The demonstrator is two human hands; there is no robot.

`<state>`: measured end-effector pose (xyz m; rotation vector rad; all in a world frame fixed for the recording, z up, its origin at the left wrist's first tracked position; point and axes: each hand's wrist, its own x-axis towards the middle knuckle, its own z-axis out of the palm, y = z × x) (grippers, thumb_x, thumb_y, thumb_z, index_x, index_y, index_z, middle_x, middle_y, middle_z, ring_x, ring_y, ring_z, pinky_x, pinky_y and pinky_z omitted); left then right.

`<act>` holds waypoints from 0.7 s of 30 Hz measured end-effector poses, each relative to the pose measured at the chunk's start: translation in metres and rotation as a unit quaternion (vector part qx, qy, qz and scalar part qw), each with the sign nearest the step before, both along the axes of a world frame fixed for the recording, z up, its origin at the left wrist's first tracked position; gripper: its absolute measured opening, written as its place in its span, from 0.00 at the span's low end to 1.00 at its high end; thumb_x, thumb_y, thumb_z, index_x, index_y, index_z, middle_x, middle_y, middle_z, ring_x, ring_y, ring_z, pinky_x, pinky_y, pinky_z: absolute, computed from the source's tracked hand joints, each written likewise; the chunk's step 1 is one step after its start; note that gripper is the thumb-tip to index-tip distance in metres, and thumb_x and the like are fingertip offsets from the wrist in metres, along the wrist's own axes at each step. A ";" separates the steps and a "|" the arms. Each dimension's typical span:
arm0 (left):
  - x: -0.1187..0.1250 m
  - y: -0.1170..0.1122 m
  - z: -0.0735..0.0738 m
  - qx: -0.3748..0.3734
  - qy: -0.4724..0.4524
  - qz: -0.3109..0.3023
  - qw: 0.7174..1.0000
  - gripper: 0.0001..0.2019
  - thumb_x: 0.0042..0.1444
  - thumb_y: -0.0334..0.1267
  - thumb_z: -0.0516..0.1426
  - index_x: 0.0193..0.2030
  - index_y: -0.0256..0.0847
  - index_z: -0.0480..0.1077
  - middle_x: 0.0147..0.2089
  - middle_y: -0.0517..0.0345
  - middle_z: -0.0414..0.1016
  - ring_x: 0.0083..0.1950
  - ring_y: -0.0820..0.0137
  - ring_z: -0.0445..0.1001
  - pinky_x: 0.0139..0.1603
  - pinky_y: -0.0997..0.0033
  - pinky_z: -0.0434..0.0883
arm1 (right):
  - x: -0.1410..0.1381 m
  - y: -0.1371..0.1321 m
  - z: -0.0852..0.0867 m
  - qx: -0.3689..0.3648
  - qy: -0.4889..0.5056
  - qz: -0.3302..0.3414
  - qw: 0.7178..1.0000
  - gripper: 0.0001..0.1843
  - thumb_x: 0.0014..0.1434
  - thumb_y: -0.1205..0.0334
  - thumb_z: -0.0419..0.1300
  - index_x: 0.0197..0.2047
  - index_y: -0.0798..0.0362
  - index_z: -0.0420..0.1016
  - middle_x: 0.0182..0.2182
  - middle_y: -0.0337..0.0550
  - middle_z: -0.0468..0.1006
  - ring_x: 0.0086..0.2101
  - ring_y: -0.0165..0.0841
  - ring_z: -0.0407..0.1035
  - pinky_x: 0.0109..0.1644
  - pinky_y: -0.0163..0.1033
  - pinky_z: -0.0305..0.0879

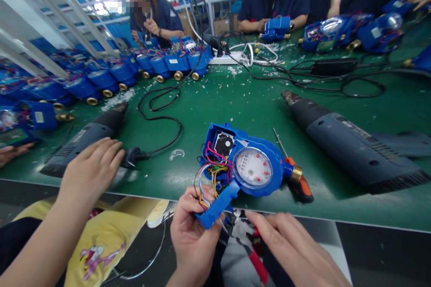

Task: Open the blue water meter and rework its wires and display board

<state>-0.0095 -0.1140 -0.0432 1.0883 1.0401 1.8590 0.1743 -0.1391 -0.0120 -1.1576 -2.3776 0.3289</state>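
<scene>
A blue water meter (254,166) lies at the table's front edge, its round dial facing up and its electronics box uncovered. Coloured wires (215,159) run out of that box. My left hand (193,233) grips a blue plastic cover (218,204), tilted below the box beside the wires. Close by on the right, my right hand (296,246) is closed around red-handled pliers (257,264), partly hiding them. The pliers' jaws are near the cover's lower side; whether they touch it I cannot tell.
A screwdriver (299,184) lies right of the meter, near a heat gun (353,143). At left, a neighbour's hand (97,161) rests by another heat gun (90,136) and a black cable (161,148). Several blue meters (155,65) line the back; people sit opposite.
</scene>
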 end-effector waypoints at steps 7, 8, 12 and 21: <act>0.002 -0.006 -0.012 0.060 0.072 0.034 0.995 0.16 0.49 0.17 0.62 0.34 0.44 0.67 0.39 0.63 0.75 0.42 0.73 0.77 0.40 0.76 0.75 | -0.004 -0.004 -0.007 0.076 -0.072 0.007 0.994 0.30 0.65 0.54 0.51 0.66 0.57 0.59 0.43 0.47 0.78 0.41 0.37 0.77 0.42 0.35 0.76; 0.002 -0.006 -0.013 0.069 0.088 0.044 0.993 0.16 0.48 0.16 0.61 0.34 0.43 0.67 0.39 0.63 0.75 0.42 0.73 0.76 0.40 0.76 0.75 | -0.005 -0.006 -0.007 0.086 -0.075 0.004 0.993 0.30 0.65 0.52 0.50 0.66 0.58 0.59 0.43 0.47 0.78 0.40 0.38 0.77 0.42 0.36 0.77; 0.002 -0.004 -0.014 0.079 0.125 0.065 0.987 0.17 0.48 0.15 0.60 0.33 0.43 0.66 0.39 0.63 0.74 0.42 0.73 0.76 0.43 0.74 0.75 | -0.011 -0.009 -0.004 0.106 -0.068 -0.038 0.991 0.27 0.58 0.64 0.48 0.61 0.57 0.62 0.39 0.41 0.79 0.36 0.35 0.77 0.33 0.33 0.76; 0.002 -0.004 -0.011 0.098 0.132 0.052 0.985 0.18 0.46 0.13 0.60 0.33 0.42 0.65 0.39 0.64 0.72 0.42 0.74 0.75 0.45 0.75 0.74 | -0.014 -0.001 0.004 0.146 -0.006 -0.042 0.988 0.27 0.48 0.72 0.44 0.51 0.57 0.68 0.30 0.39 0.79 0.28 0.31 0.76 0.24 0.32 0.71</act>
